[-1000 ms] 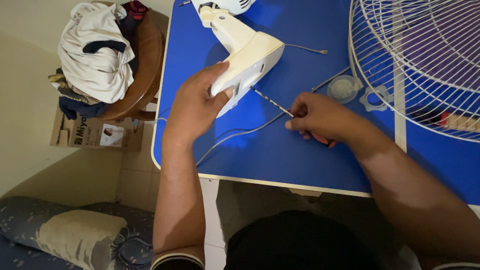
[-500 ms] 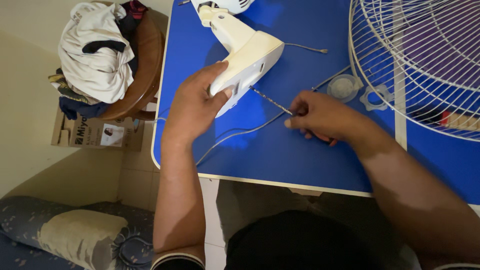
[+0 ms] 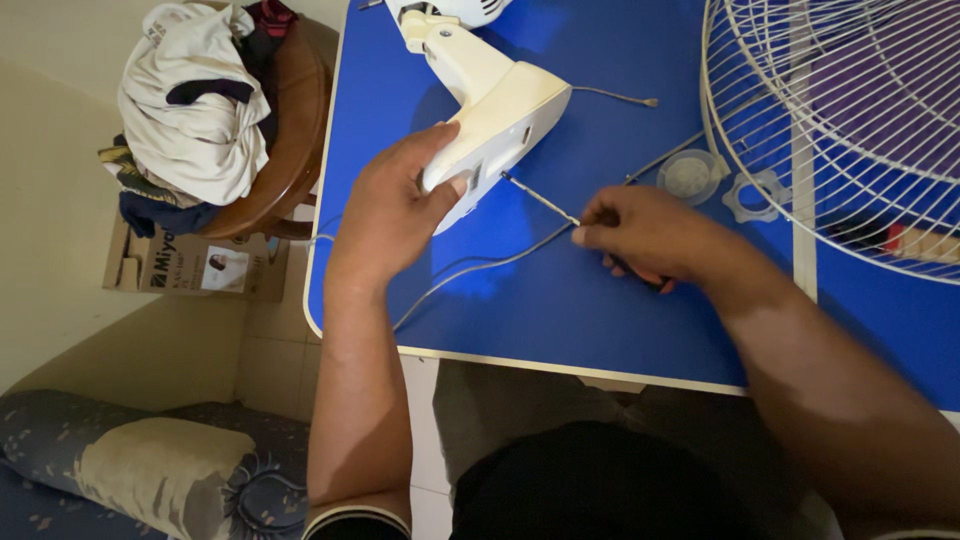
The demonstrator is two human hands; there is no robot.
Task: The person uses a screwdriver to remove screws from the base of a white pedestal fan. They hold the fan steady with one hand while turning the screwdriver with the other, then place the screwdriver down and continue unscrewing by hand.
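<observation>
Barely anything has moved: your left hand still grips the cream fan base, your right hand holds the screwdriver against it, near the blue surface's left edge.

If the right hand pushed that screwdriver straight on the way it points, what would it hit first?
Most likely the cream fan base: the right hand aims the screwdriver up-left, and its tip already sits at the base's underside, which the left hand steadies.

cream fan base, screwdriver seemingly against it
</observation>
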